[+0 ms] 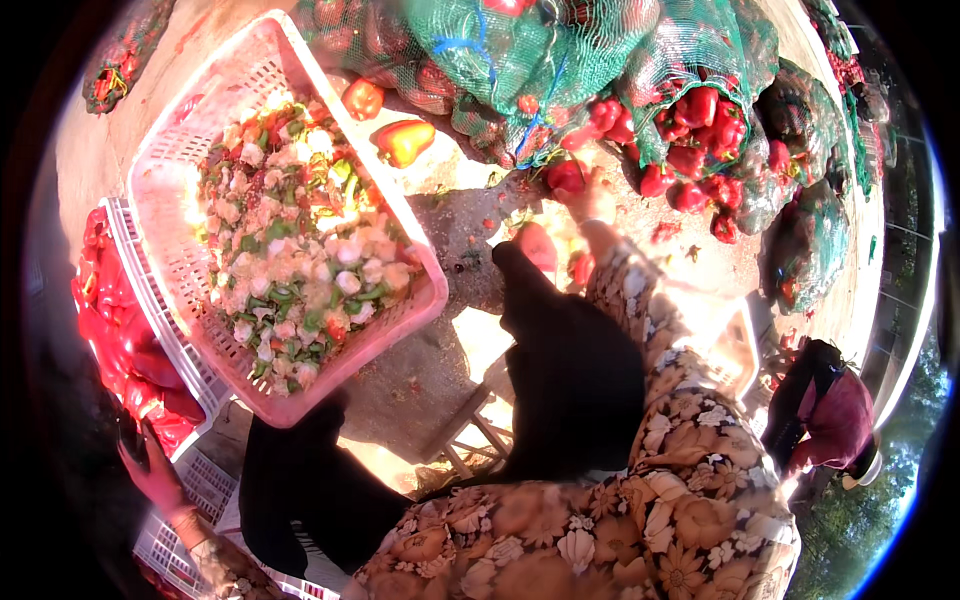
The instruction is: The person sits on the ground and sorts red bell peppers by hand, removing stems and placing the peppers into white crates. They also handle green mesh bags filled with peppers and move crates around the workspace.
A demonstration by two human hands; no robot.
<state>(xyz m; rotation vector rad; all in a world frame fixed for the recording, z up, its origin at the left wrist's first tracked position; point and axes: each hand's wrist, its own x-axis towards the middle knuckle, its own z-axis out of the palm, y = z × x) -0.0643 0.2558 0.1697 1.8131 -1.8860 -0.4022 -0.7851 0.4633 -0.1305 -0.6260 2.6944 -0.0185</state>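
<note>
My right hand [589, 199] reaches out over the concrete floor, its fingers around the near side of a red bell pepper [566, 176]. Blur hides the exact finger placement. Just beyond is a green mesh sack [517, 56] of red peppers, tied with blue string. Another mesh sack gapes at its mouth, with red peppers [697, 109] spilling out. Down at the far left, my left hand [154, 472] is beside a white plastic crate [161, 322] heaped with red peppers [131, 345]. Its fingers look spread, the tips in shadow, and no held thing is visible.
A pink plastic crate [360, 367] before me holds pepper cores and green stems [285, 247]. Two loose peppers, one orange-yellow [405, 142], lie beside it. A low stool [469, 431] shows between my legs. At the right, a person [832, 420] bends over.
</note>
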